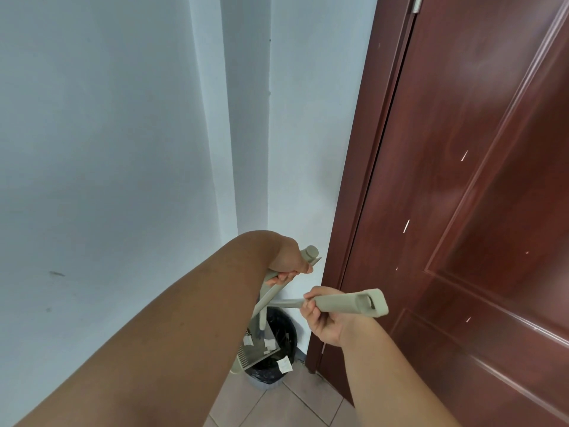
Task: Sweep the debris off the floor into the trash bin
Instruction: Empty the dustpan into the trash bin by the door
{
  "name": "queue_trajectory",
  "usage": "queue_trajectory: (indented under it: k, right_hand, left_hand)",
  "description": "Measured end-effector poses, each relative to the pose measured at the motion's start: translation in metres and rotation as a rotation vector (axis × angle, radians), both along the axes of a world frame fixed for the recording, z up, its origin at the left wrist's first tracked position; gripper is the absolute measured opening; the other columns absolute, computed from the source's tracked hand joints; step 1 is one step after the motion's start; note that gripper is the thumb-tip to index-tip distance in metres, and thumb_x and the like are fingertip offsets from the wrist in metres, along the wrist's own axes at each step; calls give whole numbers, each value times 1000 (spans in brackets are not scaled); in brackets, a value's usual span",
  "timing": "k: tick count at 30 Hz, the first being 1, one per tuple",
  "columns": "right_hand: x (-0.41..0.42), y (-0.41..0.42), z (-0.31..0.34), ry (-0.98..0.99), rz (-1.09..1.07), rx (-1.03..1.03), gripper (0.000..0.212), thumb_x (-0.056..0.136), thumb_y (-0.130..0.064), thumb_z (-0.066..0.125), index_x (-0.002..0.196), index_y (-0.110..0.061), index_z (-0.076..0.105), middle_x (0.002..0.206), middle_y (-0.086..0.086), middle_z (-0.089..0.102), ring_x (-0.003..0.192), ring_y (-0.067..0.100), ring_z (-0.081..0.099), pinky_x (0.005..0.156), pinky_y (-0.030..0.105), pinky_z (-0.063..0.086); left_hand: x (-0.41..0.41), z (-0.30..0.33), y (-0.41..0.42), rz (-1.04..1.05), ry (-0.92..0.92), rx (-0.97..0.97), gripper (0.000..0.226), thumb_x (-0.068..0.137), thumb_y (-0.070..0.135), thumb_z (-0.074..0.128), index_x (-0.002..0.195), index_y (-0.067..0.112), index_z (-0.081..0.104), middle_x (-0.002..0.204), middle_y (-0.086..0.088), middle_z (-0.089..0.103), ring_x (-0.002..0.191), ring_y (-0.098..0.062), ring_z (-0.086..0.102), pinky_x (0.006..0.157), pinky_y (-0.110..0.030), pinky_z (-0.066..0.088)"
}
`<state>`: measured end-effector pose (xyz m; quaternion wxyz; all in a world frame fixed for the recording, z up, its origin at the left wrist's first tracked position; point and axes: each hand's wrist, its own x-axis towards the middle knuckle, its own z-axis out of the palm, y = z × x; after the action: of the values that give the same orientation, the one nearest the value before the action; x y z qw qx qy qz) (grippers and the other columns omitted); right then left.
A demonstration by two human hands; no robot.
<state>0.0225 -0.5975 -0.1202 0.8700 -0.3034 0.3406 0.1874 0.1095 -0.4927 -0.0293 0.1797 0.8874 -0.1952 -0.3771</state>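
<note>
Sage-green plastic handles fill both hands of a person standing in a corner between a pale wall [107,118] and a brown door [462,180]. Left hand [288,260] grips the dustpan handle [309,254]; right hand [323,322] clamps the broom handle [348,303]. Below, the dustpan [261,346] tilts over a black-lined bin [277,368], white paper scraps [284,365] clinging to pan and liner.
</note>
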Motion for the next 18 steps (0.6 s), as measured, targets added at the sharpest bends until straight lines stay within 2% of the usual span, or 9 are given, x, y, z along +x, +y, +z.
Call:
queue_trajectory:
  k: [14, 18]
  right_hand:
    - [-1, 25, -14, -44, -89, 39, 34, 91, -4, 46, 57, -8, 43, 39, 8, 44, 24, 12, 47, 24, 14, 39]
    - [-8, 33, -30, -20, -58, 10, 29, 90, -4, 48, 62, -8, 44, 41, 8, 47, 25, 11, 49, 25, 14, 40]
  left_hand:
    - [-8, 3, -4, 56, 71, 12, 36, 92, 31, 49, 61, 16, 38, 54, 1, 33, 46, -11, 30, 45, -20, 27]
    - [-8, 5, -4, 55, 56, 21, 36, 92, 30, 47, 61, 16, 38, 54, 3, 34, 46, -10, 30, 46, -20, 27]
